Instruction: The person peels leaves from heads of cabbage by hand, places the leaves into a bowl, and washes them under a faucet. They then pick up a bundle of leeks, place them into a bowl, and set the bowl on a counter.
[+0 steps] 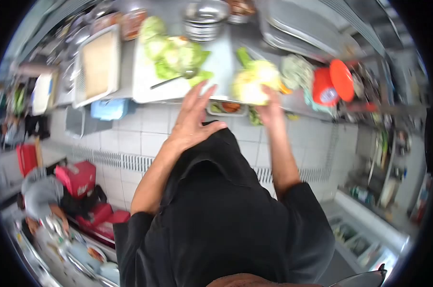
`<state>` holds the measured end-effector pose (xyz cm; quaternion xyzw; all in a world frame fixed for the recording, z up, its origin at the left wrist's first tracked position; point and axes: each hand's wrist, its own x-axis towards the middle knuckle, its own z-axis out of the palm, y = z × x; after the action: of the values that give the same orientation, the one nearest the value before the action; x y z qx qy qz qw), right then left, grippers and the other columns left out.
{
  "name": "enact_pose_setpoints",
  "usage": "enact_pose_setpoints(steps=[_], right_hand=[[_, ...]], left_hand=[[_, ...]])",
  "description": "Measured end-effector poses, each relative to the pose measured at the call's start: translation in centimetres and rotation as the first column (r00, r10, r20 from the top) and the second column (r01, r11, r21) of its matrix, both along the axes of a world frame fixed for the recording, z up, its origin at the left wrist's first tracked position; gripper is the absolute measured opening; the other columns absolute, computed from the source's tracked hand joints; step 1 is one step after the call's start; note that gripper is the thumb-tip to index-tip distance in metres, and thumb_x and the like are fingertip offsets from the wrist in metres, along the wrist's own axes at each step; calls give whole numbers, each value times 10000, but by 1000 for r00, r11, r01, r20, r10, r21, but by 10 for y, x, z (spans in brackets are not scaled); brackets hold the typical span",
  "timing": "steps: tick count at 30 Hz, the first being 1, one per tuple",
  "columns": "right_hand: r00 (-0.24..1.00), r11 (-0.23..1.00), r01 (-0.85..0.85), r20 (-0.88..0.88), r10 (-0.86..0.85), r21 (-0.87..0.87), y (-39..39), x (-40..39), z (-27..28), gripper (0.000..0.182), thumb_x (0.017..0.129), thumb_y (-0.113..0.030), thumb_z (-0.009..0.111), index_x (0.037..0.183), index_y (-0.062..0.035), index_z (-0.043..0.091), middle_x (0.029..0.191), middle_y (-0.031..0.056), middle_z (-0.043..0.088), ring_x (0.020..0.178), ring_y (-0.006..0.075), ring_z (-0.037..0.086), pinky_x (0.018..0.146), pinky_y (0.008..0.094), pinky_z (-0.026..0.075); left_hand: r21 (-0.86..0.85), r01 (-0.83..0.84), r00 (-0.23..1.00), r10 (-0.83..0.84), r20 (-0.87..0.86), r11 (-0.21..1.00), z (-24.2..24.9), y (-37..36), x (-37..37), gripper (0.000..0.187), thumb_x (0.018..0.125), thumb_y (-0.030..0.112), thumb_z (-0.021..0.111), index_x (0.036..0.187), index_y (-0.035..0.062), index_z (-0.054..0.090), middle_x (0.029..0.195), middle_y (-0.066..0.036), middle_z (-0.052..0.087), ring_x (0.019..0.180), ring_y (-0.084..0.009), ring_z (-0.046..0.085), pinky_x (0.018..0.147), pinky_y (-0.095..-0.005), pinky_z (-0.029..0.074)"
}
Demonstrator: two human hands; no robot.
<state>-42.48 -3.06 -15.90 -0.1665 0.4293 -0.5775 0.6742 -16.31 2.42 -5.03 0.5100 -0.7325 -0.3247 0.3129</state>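
My right hand (270, 109) grips a pale green cabbage head (253, 82) at the near edge of the white cutting board (144, 76). My left hand (193, 119) hovers open below the board's edge, fingers spread, holding nothing. Cut cabbage pieces (171, 50) lie piled on the board, and a knife (171, 80) rests beside them. My black apron hides part of the view below the hands.
A rectangular tray (98, 64) sits left of the board. Stacked metal bowls (204, 21) stand behind it. A red container with lid (332, 83) is at right, next to a cloth (297, 71). Another person (42, 198) crouches at lower left by red boxes (77, 178).
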Motion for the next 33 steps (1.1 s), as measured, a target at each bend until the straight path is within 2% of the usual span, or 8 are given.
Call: enact_pose_setpoints(steps=[9, 15, 18, 20, 23, 26, 29, 33], right_hand=[[842, 950, 300, -491, -224, 81, -96, -101, -11, 675, 788, -474, 749, 1314, -109, 536, 1259, 95, 602, 1106, 261, 601, 821, 448, 543], [746, 916, 334, -657, -112, 223, -127, -124, -40, 719, 755, -569, 774, 1222, -51, 599, 1072, 115, 659, 885, 229, 639, 619, 364, 540], [790, 946, 254, -607, -83, 202, -115, -118, -14, 744, 761, -600, 747, 1253, -69, 574, 1076, 111, 648, 825, 216, 640, 592, 321, 540], [807, 939, 253, -586, -71, 235, -107, -119, -4, 757, 794, -632, 697, 1280, -71, 549, 1062, 107, 642, 800, 230, 639, 590, 348, 523], [685, 868, 408, -723, -87, 283, -97, -148, -19, 815, 782, -663, 693, 1229, 10, 582, 1065, 159, 639, 875, 272, 630, 650, 381, 505], [516, 859, 501, -834, -197, 107, -69, -143, -14, 714, 854, -612, 643, 1178, 24, 610, 1068, 144, 650, 873, 252, 633, 622, 371, 484], [400, 869, 495, -885, -239, -11, -44, -130, -15, 620, 907, -541, 613, 1156, 26, 627, 1066, 128, 673, 883, 229, 649, 601, 342, 490], [331, 869, 492, -912, -243, -53, -14, -131, -48, 517, 944, -430, 613, 1219, 7, 608, 1135, 122, 685, 950, 244, 666, 634, 333, 521]], left_hand=[[337, -285, 959, 269, 94, 897, -64, 50, 91, 594, 863, 340, 719, 1362, 69, 546, 1391, -199, 523, 1299, -358, 492, 1099, -406, 391], [687, -615, 708, 655, 263, 388, -211, 197, 162, 810, 846, 568, 674, 1396, -1, 500, 1412, -203, 525, 1287, -340, 520, 1063, -389, 422], [941, -335, 488, 862, 137, 40, -224, 267, 135, 1030, 808, 714, 621, 1486, -14, 354, 1503, -180, 421, 1354, -325, 432, 1068, -422, 407], [948, 5, 239, 920, -311, 319, -368, 349, 116, 884, 886, 642, 575, 1495, 36, 367, 1500, -112, 445, 1356, -281, 429, 1105, -386, 363], [982, -106, 159, 978, -138, 156, -327, 355, 101, 878, 859, 595, 635, 1466, 7, 395, 1487, -160, 458, 1336, -305, 468, 1100, -375, 377], [759, -647, 563, 630, 535, -66, -322, 343, 154, 883, 825, 520, 706, 1450, -21, 396, 1462, -224, 463, 1321, -349, 485, 1100, -378, 385], [244, -911, 410, 791, 453, 332, -260, 277, 229, 802, 785, 321, 789, 1388, -69, 433, 1383, -275, 505, 1313, -392, 470, 1103, -408, 383], [-239, -846, 437, 877, 199, 476, -121, 115, 311, 622, 883, 181, 690, 1419, -10, 439, 1438, -239, 472, 1357, -382, 425, 1127, -429, 338]])
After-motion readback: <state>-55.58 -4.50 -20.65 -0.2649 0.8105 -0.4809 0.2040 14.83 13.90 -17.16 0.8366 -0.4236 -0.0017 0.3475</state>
